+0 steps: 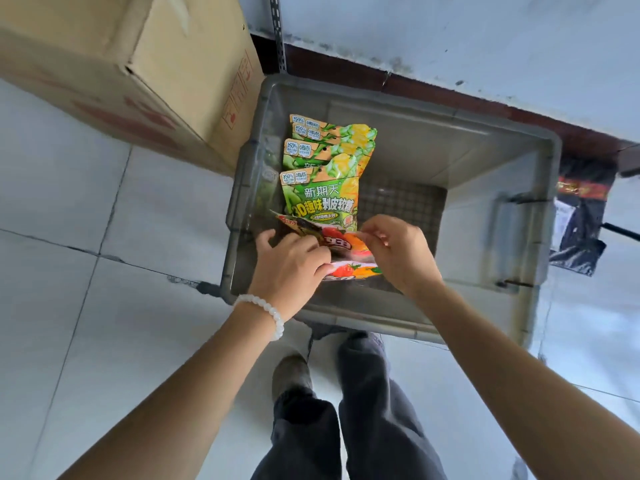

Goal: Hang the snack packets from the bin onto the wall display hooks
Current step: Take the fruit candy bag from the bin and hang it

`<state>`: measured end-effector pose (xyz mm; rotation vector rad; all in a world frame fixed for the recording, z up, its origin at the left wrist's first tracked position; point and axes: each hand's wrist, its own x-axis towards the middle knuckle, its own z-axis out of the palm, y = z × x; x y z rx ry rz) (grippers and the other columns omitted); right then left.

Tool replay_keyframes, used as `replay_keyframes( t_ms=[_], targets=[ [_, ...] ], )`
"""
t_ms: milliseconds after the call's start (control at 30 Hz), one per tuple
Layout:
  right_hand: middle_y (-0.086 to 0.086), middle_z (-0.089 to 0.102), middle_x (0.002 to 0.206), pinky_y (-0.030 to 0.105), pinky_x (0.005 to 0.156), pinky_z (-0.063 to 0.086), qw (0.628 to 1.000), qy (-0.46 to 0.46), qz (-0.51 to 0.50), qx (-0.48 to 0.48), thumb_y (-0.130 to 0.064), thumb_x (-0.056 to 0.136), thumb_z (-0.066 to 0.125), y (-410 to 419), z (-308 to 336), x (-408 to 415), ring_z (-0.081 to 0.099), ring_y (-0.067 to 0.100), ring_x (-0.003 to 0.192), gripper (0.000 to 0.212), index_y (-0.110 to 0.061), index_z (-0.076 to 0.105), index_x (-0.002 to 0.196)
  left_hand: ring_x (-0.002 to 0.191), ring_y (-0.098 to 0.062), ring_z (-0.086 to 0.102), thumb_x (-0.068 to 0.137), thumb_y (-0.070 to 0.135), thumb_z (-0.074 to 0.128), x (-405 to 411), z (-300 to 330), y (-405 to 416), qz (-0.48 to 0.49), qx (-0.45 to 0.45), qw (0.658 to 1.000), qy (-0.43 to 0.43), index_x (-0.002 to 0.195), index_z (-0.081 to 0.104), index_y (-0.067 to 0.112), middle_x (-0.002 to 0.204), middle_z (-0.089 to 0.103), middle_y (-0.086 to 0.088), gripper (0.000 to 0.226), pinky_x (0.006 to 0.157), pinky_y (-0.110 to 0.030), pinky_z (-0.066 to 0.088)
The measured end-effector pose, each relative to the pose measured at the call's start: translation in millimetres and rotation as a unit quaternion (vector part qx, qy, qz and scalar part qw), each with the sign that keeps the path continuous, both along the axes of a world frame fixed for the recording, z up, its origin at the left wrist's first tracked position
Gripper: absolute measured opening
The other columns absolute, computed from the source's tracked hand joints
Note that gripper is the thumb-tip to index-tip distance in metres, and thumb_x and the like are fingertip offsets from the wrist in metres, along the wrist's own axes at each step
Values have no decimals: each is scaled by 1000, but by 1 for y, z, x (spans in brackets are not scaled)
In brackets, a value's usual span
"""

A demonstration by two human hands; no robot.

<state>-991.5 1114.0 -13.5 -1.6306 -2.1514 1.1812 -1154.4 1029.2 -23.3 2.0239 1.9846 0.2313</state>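
Head view: your left hand (294, 258) and right hand (398, 251) both curl onto the red fruit packets (343, 244) at mid-frame, inside the grey bin (485, 216). Just beyond them the green packets (322, 171) lie overlapped, long axes running toward the frame's top. A cardboard box (145, 71) stands at upper left, touching the bin.

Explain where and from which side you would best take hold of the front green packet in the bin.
Grip the green packet at its top edge, coming from above: it leans upright against the others near the bin wall, so only that edge stands free.
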Motion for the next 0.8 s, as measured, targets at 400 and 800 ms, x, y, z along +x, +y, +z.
replay_keyframes(
  t_ms=[400,800],
  targets=[
    [6,68,83,26,62,36,980,23,-108,163,-18,86,62,-16,320,36,58,21,75,12,-7,68,87,73,-20,60,72,30,77,-12,300,-3,-39,128,991,-15,69,70,21,78,66,5,12,75,-42,41],
    [0,68,84,15,66,38,934,85,-61,341,-12,86,61,-22,596,71,58,14,78,8,-9,68,85,97,-23,61,72,35,73,11,582,20,-46,273,961,-19,69,72,20,114,65,-1,15,89,-48,45]
  ],
)
